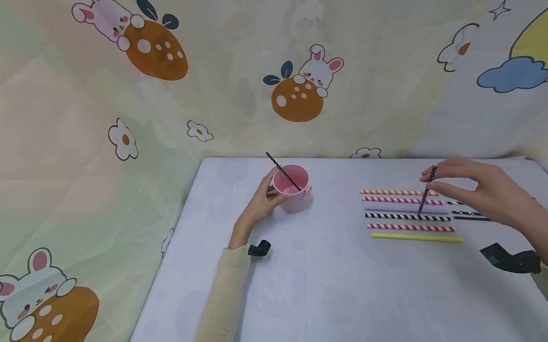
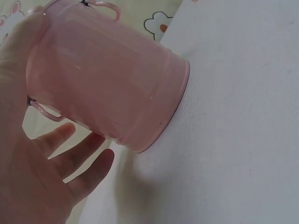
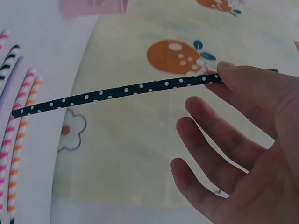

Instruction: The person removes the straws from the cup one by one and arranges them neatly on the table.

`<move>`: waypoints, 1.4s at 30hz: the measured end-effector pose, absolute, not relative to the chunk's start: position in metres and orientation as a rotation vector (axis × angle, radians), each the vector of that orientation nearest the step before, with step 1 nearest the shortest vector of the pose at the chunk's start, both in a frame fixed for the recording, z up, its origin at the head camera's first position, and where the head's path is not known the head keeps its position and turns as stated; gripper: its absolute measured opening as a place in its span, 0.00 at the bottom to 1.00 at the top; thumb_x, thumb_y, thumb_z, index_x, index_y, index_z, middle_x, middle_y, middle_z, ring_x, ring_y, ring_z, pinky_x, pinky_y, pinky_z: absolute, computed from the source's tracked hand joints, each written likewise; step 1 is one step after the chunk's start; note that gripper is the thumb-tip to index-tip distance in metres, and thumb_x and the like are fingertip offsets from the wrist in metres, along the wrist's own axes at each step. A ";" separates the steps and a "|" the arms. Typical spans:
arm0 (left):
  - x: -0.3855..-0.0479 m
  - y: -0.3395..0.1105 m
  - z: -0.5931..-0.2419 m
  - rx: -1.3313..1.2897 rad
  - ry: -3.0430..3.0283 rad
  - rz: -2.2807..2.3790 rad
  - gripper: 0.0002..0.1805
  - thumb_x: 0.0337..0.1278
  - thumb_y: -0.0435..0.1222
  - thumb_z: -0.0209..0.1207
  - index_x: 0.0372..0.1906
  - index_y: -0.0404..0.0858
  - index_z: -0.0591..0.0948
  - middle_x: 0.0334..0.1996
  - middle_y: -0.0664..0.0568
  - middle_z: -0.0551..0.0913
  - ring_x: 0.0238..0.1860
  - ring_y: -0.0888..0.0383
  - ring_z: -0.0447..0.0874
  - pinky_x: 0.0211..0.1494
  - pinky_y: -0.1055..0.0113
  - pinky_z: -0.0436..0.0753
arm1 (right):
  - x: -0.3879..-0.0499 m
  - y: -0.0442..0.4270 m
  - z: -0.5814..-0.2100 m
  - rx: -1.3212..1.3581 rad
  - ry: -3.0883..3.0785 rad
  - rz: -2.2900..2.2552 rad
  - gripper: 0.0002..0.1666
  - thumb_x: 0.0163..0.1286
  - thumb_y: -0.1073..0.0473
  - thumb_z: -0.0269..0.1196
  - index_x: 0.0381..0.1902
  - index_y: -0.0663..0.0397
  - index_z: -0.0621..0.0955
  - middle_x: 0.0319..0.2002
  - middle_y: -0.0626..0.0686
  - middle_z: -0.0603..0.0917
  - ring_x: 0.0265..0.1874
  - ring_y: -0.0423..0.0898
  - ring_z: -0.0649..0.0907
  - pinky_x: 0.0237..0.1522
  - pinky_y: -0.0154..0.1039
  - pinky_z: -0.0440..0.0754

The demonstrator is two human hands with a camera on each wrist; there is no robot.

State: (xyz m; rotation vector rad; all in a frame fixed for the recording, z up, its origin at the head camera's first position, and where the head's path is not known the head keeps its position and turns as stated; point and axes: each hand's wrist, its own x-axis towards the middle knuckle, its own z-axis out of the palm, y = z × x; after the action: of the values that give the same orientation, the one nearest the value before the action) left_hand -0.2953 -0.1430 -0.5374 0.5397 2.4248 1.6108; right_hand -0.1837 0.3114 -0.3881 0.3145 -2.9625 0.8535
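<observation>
My left hand (image 1: 257, 207) grips a small pink bucket (image 1: 295, 203) near its rim, thumb on the near side. A black straw with white dots (image 1: 274, 162) leans inside the bucket, its upper end out past the rim at the left. Between thumb and index finger, my right hand (image 1: 491, 193) pinches another black straw with white dots (image 3: 126, 89) near its top end. That straw slants down over a row of straws; whether its lower end touches them I cannot tell. The right hand's other fingers are spread apart in the right wrist view.
Below the right hand lie an orange-striped straw (image 1: 398, 193), a pink-striped one (image 1: 402, 200), a purple one (image 1: 403, 210), a black-striped one (image 1: 391, 216), a red-striped one (image 1: 409, 228) and a yellow one (image 1: 415, 237). More black straws (image 1: 471, 214) lie partly under the hand.
</observation>
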 end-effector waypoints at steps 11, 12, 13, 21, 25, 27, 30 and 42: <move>-0.296 -0.144 -0.538 0.537 2.414 1.622 0.46 0.63 0.47 0.65 0.79 0.65 0.51 0.79 0.53 0.55 0.71 0.42 0.69 0.74 0.50 0.73 | -0.166 0.342 -0.412 0.252 -3.137 0.559 0.21 0.68 0.57 0.68 0.55 0.63 0.83 0.58 0.70 0.77 0.54 0.68 0.74 0.51 0.72 0.78; -0.296 -0.144 -0.538 0.531 2.416 1.623 0.47 0.63 0.47 0.65 0.79 0.65 0.51 0.79 0.53 0.55 0.71 0.42 0.69 0.73 0.50 0.73 | -0.165 0.345 -0.415 0.246 -3.146 0.520 0.20 0.68 0.58 0.68 0.54 0.63 0.83 0.57 0.70 0.77 0.53 0.68 0.74 0.51 0.71 0.78; -0.296 -0.144 -0.538 0.527 2.418 1.624 0.47 0.63 0.47 0.65 0.79 0.65 0.51 0.79 0.53 0.55 0.71 0.42 0.70 0.73 0.50 0.73 | -0.164 0.349 -0.419 0.254 -3.147 0.473 0.19 0.67 0.60 0.68 0.53 0.64 0.83 0.56 0.71 0.78 0.52 0.68 0.74 0.50 0.71 0.78; -0.296 -0.146 -0.537 0.535 2.418 1.619 0.47 0.61 0.50 0.65 0.79 0.65 0.51 0.79 0.53 0.55 0.71 0.42 0.70 0.73 0.51 0.73 | -0.158 0.375 -0.454 0.287 -3.050 0.101 0.15 0.52 0.68 0.74 0.39 0.65 0.86 0.43 0.71 0.82 0.40 0.68 0.80 0.44 0.65 0.81; -0.296 -0.146 -0.537 0.541 2.416 1.625 0.47 0.61 0.51 0.66 0.79 0.64 0.51 0.79 0.53 0.55 0.71 0.42 0.69 0.73 0.50 0.73 | -0.157 0.386 -0.472 0.291 -3.028 0.064 0.13 0.51 0.68 0.75 0.36 0.64 0.86 0.40 0.69 0.83 0.39 0.67 0.81 0.43 0.66 0.79; -0.297 -0.145 -0.537 0.547 2.414 1.628 0.47 0.62 0.49 0.65 0.79 0.64 0.51 0.79 0.53 0.55 0.72 0.42 0.69 0.73 0.50 0.73 | -0.158 0.392 -0.480 0.289 -3.033 0.056 0.12 0.51 0.68 0.75 0.35 0.65 0.86 0.38 0.68 0.84 0.39 0.66 0.81 0.43 0.65 0.79; -0.298 -0.144 -0.538 0.563 2.413 1.633 0.47 0.63 0.46 0.65 0.80 0.64 0.51 0.78 0.52 0.56 0.72 0.41 0.68 0.73 0.50 0.73 | -0.157 0.401 -0.490 0.259 -3.062 0.059 0.11 0.50 0.69 0.75 0.33 0.66 0.86 0.37 0.67 0.84 0.38 0.65 0.81 0.43 0.64 0.79; -0.297 -0.142 -0.540 0.545 2.420 1.623 0.47 0.63 0.46 0.65 0.79 0.65 0.51 0.78 0.52 0.56 0.71 0.42 0.69 0.73 0.50 0.74 | -0.150 0.424 -0.522 0.179 -3.075 0.013 0.10 0.47 0.71 0.74 0.30 0.66 0.86 0.47 0.75 0.78 0.49 0.74 0.73 0.51 0.73 0.72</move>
State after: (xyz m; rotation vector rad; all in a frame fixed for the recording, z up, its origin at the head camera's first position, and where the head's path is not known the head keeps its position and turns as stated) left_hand -0.2974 -0.1419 -0.5399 0.5445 2.4198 1.6229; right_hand -0.1497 0.4240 -0.5224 0.1786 -3.0750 0.0128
